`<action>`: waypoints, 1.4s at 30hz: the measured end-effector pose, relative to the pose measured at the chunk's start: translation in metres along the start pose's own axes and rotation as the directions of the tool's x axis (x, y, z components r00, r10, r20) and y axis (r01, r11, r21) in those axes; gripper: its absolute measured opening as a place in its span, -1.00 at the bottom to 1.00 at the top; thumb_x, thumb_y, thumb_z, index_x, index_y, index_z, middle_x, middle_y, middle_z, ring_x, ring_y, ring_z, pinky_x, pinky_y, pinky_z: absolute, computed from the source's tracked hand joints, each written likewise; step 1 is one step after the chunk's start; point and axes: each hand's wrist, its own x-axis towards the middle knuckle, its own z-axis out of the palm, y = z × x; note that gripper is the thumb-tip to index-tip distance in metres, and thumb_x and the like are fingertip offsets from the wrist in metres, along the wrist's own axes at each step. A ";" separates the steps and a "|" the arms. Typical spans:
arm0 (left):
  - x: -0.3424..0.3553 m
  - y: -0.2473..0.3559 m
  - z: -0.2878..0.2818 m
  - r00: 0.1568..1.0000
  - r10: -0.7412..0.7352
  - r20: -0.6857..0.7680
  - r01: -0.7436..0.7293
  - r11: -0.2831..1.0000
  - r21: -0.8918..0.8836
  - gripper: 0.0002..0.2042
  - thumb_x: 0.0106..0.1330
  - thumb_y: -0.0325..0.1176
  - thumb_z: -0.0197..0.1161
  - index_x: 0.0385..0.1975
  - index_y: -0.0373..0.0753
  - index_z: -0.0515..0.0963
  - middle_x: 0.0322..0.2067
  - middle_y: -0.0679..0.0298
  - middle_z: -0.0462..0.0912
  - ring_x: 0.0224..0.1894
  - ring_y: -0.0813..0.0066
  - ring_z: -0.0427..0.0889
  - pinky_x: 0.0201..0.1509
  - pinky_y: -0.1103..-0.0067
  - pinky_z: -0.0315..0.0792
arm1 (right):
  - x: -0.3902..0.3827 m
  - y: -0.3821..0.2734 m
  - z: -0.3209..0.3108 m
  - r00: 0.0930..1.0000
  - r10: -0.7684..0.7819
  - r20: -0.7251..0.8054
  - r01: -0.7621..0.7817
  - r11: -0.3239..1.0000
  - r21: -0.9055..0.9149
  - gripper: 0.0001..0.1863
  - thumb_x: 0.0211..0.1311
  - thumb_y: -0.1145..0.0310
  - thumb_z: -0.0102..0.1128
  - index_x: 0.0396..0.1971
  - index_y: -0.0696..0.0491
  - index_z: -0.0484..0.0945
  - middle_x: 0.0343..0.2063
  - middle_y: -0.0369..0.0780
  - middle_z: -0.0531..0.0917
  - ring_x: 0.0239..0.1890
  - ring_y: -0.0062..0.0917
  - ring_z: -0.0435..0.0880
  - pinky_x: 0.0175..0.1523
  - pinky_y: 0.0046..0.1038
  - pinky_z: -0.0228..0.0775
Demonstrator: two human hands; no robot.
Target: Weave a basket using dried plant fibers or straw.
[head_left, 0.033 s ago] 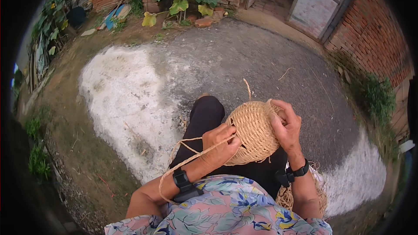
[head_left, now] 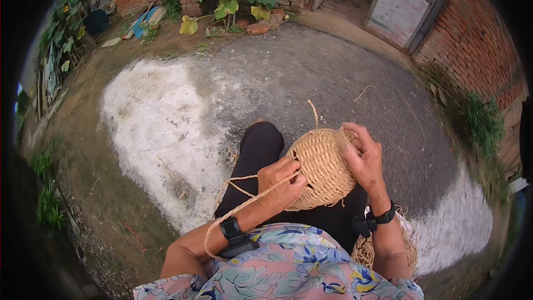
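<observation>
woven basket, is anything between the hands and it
Nothing visible. Both hands are on the woven basket: the left hand presses its near side with a straw cord running under the fingers, and the right hand grips the far rim.

— What do you count from your end?

— I see one woven basket (head_left: 322, 169), round and straw-coloured, and two hands on it: the left hand (head_left: 280, 186) and the right hand (head_left: 363, 161). One cord (head_left: 239, 209) loops off the left side.

— Anything worn?

— I count two black wristbands (head_left: 233, 233), one on each arm.

— And behind?

— One door (head_left: 402, 3), two brick walls (head_left: 477, 33).
</observation>
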 end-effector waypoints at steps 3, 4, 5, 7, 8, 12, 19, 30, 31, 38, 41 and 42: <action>-0.001 0.002 0.008 0.999 0.019 0.051 -0.017 0.999 -0.050 -0.93 0.02 -0.55 0.24 -0.47 -0.31 0.55 -0.60 0.19 0.51 -0.63 0.38 0.53 -0.56 0.49 0.39 | 0.007 0.000 0.009 0.989 -0.149 -0.016 0.140 0.955 -0.263 -0.70 0.14 0.30 0.27 -0.13 0.05 0.60 -0.75 -0.13 0.54 -0.68 -0.39 0.60 -0.51 -0.38 0.36; 0.000 0.002 0.009 0.997 -0.002 0.080 0.009 0.996 -0.084 -0.93 0.05 -0.54 0.27 -0.46 -0.32 0.55 -0.61 0.22 0.53 -0.64 0.45 0.53 -0.56 0.51 0.40 | 0.007 0.005 0.013 0.989 -0.138 -0.058 0.123 0.969 -0.214 -0.77 0.15 0.31 0.25 -0.19 0.03 0.61 -0.70 -0.11 0.59 -0.64 -0.27 0.62 -0.48 -0.33 0.40; 0.002 0.002 0.008 0.997 0.001 0.080 0.006 0.996 -0.085 -0.93 0.05 -0.54 0.27 -0.46 -0.32 0.55 -0.61 0.22 0.53 -0.64 0.45 0.53 -0.56 0.51 0.40 | 0.004 0.012 0.015 0.988 -0.139 -0.061 0.123 0.969 -0.216 -0.77 0.15 0.31 0.25 -0.19 0.03 0.61 -0.70 -0.11 0.59 -0.64 -0.27 0.62 -0.48 -0.33 0.40; 0.005 -0.001 -0.004 0.852 -0.244 0.463 0.349 0.924 -0.157 -0.89 0.12 -0.46 0.34 -0.46 -0.34 0.55 -0.63 0.29 0.56 -0.63 0.62 0.53 -0.55 0.53 0.40 | -0.001 0.019 0.017 0.972 -0.216 -0.091 0.194 0.960 -0.203 -0.80 0.18 0.32 0.24 -0.20 0.03 0.62 -0.65 -0.10 0.63 -0.60 -0.28 0.66 -0.45 -0.33 0.42; 0.009 -0.010 -0.010 0.812 -0.180 0.555 0.344 0.916 -0.205 -0.86 0.19 -0.39 0.36 -0.43 -0.34 0.59 -0.62 0.36 0.59 -0.59 0.71 0.54 -0.54 0.60 0.43 | -0.001 0.017 0.017 0.973 -0.215 -0.089 0.194 0.961 -0.198 -0.80 0.18 0.32 0.24 -0.20 0.03 0.62 -0.65 -0.10 0.63 -0.60 -0.28 0.66 -0.45 -0.33 0.42; 0.021 -0.018 -0.023 0.610 -0.313 0.728 0.678 0.682 -0.276 -0.87 0.27 -0.38 0.34 -0.32 -0.31 0.65 -0.52 0.34 0.64 -0.55 0.68 0.58 -0.46 0.71 0.51 | -0.001 0.007 0.017 0.984 -0.166 -0.063 0.151 0.970 -0.190 -0.82 0.20 0.34 0.22 -0.22 0.03 0.63 -0.60 -0.09 0.65 -0.56 -0.26 0.68 -0.43 -0.34 0.45; 0.016 -0.045 -0.042 0.790 -0.402 0.464 0.596 0.680 -0.427 -0.86 0.31 -0.36 0.31 -0.27 -0.30 0.60 -0.45 0.36 0.63 -0.46 0.68 0.57 -0.38 0.72 0.51 | -0.003 0.021 0.022 0.971 -0.212 -0.110 0.202 0.975 -0.096 -0.82 0.19 0.36 0.23 -0.22 0.05 0.63 -0.40 -0.13 0.71 -0.46 -0.27 0.72 -0.35 -0.36 0.50; 0.019 -0.050 -0.025 0.664 -0.353 0.659 0.742 0.417 -0.525 -0.83 0.37 -0.35 0.24 -0.17 -0.30 0.55 -0.40 0.35 0.61 -0.41 0.69 0.58 -0.33 0.69 0.57 | -0.006 0.021 0.022 0.972 -0.219 -0.078 0.209 0.971 -0.118 -0.81 0.18 0.37 0.24 -0.22 0.07 0.63 -0.33 -0.14 0.73 -0.40 -0.28 0.74 -0.32 -0.39 0.53; 0.020 -0.048 -0.022 0.675 -0.380 0.633 0.729 0.480 -0.489 -0.84 0.36 -0.36 0.25 -0.18 -0.30 0.55 -0.41 0.36 0.60 -0.44 0.70 0.57 -0.36 0.71 0.55 | -0.005 0.021 0.022 0.969 -0.230 -0.086 0.220 0.968 -0.118 -0.81 0.18 0.37 0.25 -0.21 0.07 0.63 -0.33 -0.13 0.73 -0.41 -0.28 0.74 -0.32 -0.39 0.53; 0.023 -0.042 -0.020 0.681 -0.405 0.610 0.731 0.428 -0.532 -0.90 0.28 -0.44 0.32 -0.35 -0.30 0.55 -0.45 0.35 0.60 -0.47 0.69 0.54 -0.38 0.69 0.52 | -0.004 0.017 0.020 0.967 -0.240 -0.084 0.231 0.967 -0.113 -0.83 0.18 0.39 0.27 -0.23 0.06 0.64 -0.35 -0.14 0.73 -0.42 -0.28 0.74 -0.36 -0.41 0.53; 0.020 -0.042 -0.017 0.713 -0.407 0.570 0.698 0.482 -0.529 -0.90 0.28 -0.44 0.32 -0.36 -0.30 0.55 -0.45 0.34 0.60 -0.47 0.68 0.55 -0.38 0.69 0.52 | -0.004 0.016 0.020 0.971 -0.224 -0.083 0.213 0.969 -0.123 -0.84 0.18 0.39 0.26 -0.24 0.06 0.64 -0.38 -0.15 0.73 -0.44 -0.29 0.74 -0.38 -0.41 0.52; 0.018 -0.042 -0.017 0.713 -0.406 0.572 0.699 0.482 -0.529 -0.90 0.28 -0.44 0.32 -0.36 -0.30 0.55 -0.45 0.34 0.60 -0.47 0.68 0.55 -0.38 0.69 0.52 | -0.005 0.017 0.020 0.965 -0.246 -0.097 0.234 0.965 -0.115 -0.85 0.18 0.40 0.27 -0.25 0.06 0.64 -0.40 -0.15 0.73 -0.45 -0.29 0.73 -0.39 -0.41 0.51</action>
